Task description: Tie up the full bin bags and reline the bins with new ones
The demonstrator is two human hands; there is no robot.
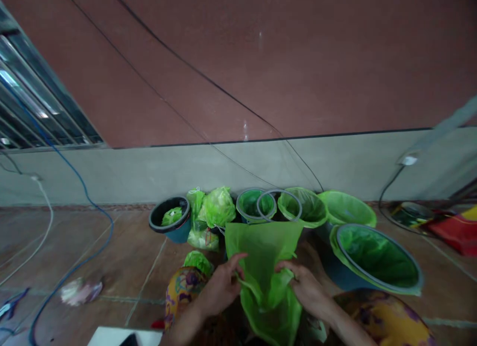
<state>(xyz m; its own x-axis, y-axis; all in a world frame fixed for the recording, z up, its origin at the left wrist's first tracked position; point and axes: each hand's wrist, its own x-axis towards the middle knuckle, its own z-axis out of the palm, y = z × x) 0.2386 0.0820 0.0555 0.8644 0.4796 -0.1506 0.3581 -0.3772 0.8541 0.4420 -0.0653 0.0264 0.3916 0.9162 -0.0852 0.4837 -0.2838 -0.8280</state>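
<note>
A thin green plastic bag [266,246] hangs between my two hands, its lower part folded and bunched. My left hand [228,281] pinches one edge of it. On the other side my right hand [298,281] grips the opposite edge near its top. Just beyond the bag stand buckets lined with green bags, among them a small lined bucket [250,197] and a larger lined bucket [302,207]. A loose grey ring [278,191] rests across their rims. Between my knees, the bag's lower end covers what lies beneath.
Large lined buckets [350,207] stand at right, one with a grey rim ring [421,271]. A dark-rimmed bucket [179,235] and filled green bags [218,207] sit left along the wall. A blue hose [87,197] crosses the tiled floor [145,276]. A white board [108,336] lies front left.
</note>
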